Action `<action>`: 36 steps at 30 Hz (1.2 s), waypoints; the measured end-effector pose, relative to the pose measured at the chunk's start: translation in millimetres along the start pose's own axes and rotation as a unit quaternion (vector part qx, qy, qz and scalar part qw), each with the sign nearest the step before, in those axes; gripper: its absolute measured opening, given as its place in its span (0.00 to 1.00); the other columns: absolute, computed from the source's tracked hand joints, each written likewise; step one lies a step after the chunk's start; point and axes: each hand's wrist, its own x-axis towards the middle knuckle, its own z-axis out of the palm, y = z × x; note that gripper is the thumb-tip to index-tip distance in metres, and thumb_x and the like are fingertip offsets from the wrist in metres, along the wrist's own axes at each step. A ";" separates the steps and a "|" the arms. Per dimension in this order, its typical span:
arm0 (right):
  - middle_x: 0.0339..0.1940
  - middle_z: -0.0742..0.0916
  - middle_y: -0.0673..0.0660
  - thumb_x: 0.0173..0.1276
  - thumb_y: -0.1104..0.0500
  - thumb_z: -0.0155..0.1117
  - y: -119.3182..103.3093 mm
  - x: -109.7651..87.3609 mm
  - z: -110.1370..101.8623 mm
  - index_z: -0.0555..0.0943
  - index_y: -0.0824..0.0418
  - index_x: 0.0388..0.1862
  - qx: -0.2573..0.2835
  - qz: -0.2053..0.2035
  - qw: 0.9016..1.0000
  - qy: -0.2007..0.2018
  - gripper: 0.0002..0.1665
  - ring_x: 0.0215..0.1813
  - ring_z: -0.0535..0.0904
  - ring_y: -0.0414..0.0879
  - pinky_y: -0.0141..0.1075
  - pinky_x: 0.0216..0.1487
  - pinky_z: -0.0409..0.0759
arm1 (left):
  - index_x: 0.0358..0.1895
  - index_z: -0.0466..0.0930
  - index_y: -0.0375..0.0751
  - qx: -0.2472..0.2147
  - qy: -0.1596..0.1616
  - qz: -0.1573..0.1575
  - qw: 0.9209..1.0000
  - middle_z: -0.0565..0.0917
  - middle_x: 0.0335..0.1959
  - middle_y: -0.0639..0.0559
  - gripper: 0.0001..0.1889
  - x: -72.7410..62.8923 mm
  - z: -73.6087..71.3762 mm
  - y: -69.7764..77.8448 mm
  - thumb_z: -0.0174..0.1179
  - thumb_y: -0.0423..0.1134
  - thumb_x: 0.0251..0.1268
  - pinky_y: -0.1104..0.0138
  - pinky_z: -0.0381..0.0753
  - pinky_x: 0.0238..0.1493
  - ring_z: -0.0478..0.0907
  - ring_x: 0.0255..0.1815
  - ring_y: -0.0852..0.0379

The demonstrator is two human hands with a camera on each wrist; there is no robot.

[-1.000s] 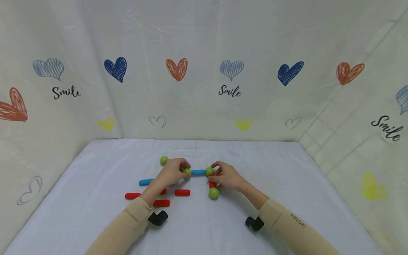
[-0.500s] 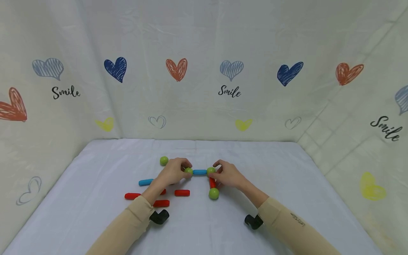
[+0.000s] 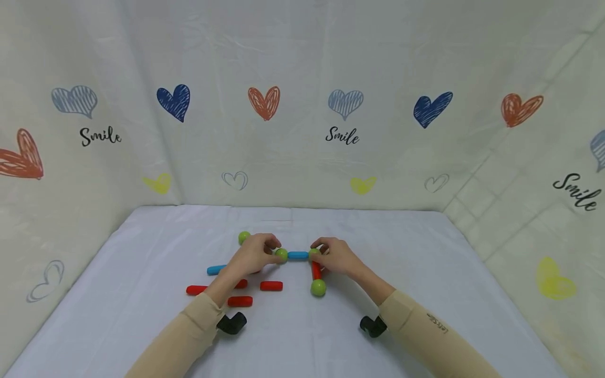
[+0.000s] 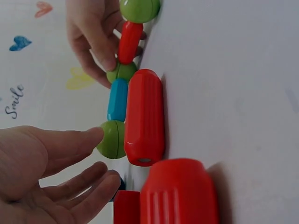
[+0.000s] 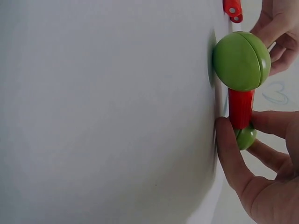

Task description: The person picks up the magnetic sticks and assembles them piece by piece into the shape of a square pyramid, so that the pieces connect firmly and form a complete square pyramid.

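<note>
In the head view my left hand (image 3: pixel 255 254) pinches a green ball (image 3: pixel 282 254) at the left end of a short blue rod (image 3: pixel 298 255). The thumb shows against that ball in the left wrist view. My right hand (image 3: pixel 335 256) pinches a second green ball (image 3: pixel 314 253) at the rod's right end, its fingers partly covering it. From this ball a red rod (image 3: pixel 316 271) runs toward me to a third green ball (image 3: pixel 319 287). These pieces form a joined L shape. In the right wrist view thumb and finger straddle the far ball (image 5: pixel 246 137).
Loose red rods (image 3: pixel 271 286) lie left of the joined pieces, another red rod (image 3: pixel 240 301) nearer me. A loose blue rod (image 3: pixel 216 270) is partly behind the left forearm. One more green ball (image 3: pixel 243 238) sits beyond the left hand. White sheeting backs the table (image 3: pixel 402 262).
The right fingers have moved up from the red rod onto the green ball at its far end. The left hand keeps its hold on the other ball, and the joined pieces barely shift.
</note>
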 end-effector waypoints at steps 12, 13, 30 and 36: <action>0.37 0.83 0.57 0.71 0.59 0.69 5.3 -9.2 -6.0 0.82 0.63 0.52 -0.012 0.002 1.000 0.005 0.14 0.28 0.83 0.47 0.37 0.33 0.85 | 0.51 0.85 0.39 -0.005 -0.005 -0.004 1.000 0.85 0.46 0.45 0.14 -11.6 -6.8 -0.4 0.72 0.33 0.64 0.64 0.85 0.37 0.80 0.45 0.50; 0.37 0.83 0.57 0.70 0.59 0.69 5.7 -10.2 -6.6 0.81 0.63 0.51 -0.014 0.001 1.000 0.004 0.14 0.28 0.83 0.48 0.37 0.32 0.84 | 0.52 0.85 0.39 -0.006 -0.007 -0.006 1.000 0.85 0.46 0.45 0.14 -12.6 -6.9 -0.4 0.72 0.33 0.64 0.64 0.85 0.36 0.79 0.45 0.50; 0.33 0.83 0.56 0.69 0.57 0.72 11.7 -26.6 -14.6 0.78 0.63 0.47 -0.020 0.023 1.000 0.002 0.16 0.25 0.82 0.47 0.36 0.33 0.83 | 0.50 0.86 0.42 0.030 -0.046 -0.001 0.998 0.83 0.41 0.52 0.13 -22.8 -7.7 1.9 0.73 0.35 0.62 0.62 0.84 0.42 0.78 0.43 0.53; 0.32 0.83 0.56 0.69 0.55 0.72 15.4 -30.4 -19.1 0.78 0.63 0.46 -0.027 0.022 0.999 -0.011 0.16 0.25 0.82 0.48 0.36 0.32 0.82 | 0.50 0.86 0.42 0.036 -0.052 0.008 0.998 0.83 0.42 0.53 0.14 -24.6 -8.7 3.5 0.73 0.34 0.62 0.62 0.84 0.44 0.78 0.45 0.53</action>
